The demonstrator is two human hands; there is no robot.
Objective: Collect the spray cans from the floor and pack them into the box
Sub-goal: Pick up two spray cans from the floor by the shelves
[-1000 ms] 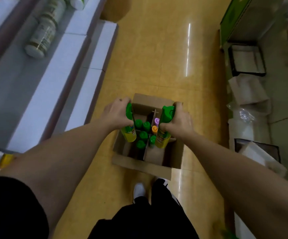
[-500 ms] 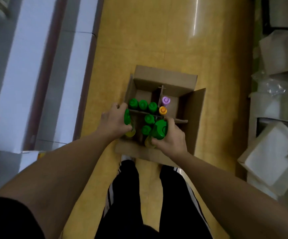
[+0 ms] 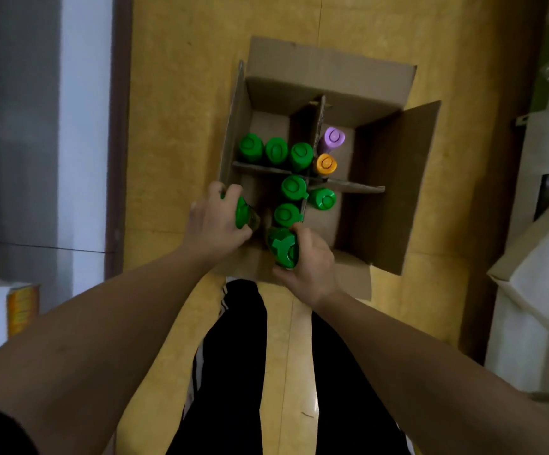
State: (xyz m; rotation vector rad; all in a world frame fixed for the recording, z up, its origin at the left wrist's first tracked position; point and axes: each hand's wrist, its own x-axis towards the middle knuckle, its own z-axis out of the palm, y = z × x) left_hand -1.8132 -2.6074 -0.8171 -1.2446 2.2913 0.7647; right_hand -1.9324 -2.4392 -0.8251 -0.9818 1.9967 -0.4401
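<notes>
An open cardboard box with cross dividers stands on the yellow floor in front of me. Several green-capped spray cans stand upright inside, along with a purple-capped can and an orange-capped can. My left hand grips a green-capped can at the box's near left compartment. My right hand holds another green-capped can over the near edge of the box, its cap facing up.
White shelving runs along the left. White boxes and plastic wrap crowd the right side. My legs in black trousers stand just behind the box. Bare floor lies beyond the box.
The view has tilted down and come closer to the box. Both hands have lowered their cans toward the near compartments, the right hand shifting toward the box's near edge.
</notes>
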